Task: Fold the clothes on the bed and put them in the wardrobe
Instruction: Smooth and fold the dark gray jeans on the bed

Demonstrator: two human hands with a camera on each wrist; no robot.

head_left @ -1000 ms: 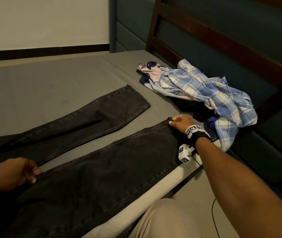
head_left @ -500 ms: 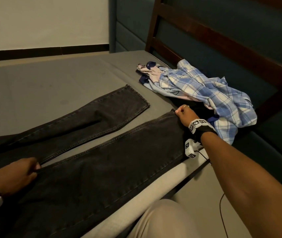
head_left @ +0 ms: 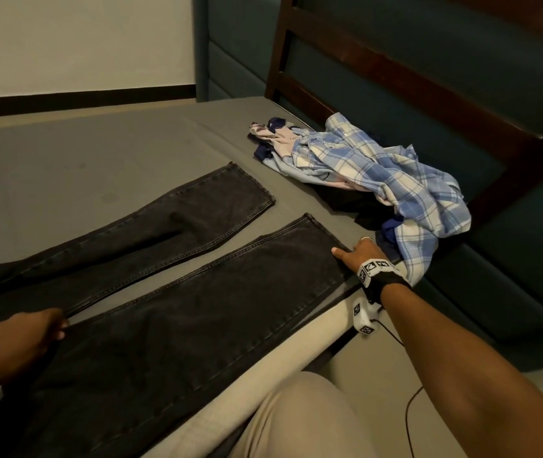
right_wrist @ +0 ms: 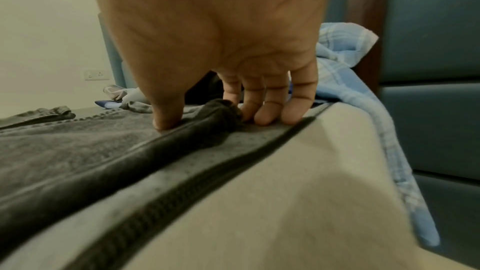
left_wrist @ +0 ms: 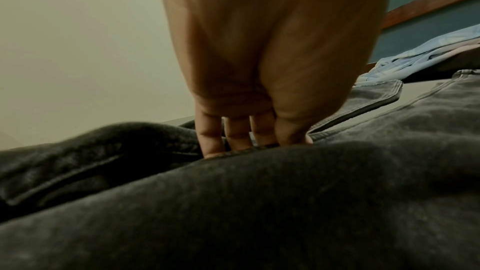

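Dark jeans point(head_left: 171, 312) flat along bed's point(head_left: 65, 166) near edge, near leg's long axis between my hands. My right hand point(head_left: 359, 251) pinches hem corner; my left hand point(head_left: 29, 335) grips inner seam near crotch. Fold likely goes away from me, onto far leg.

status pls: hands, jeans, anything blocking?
Left hand grips jeans at inner thigh seam; right hand pinches near-leg hem corner. Jeans flat, legs apart, unfolded. Plaid shirt pile beside right hand.
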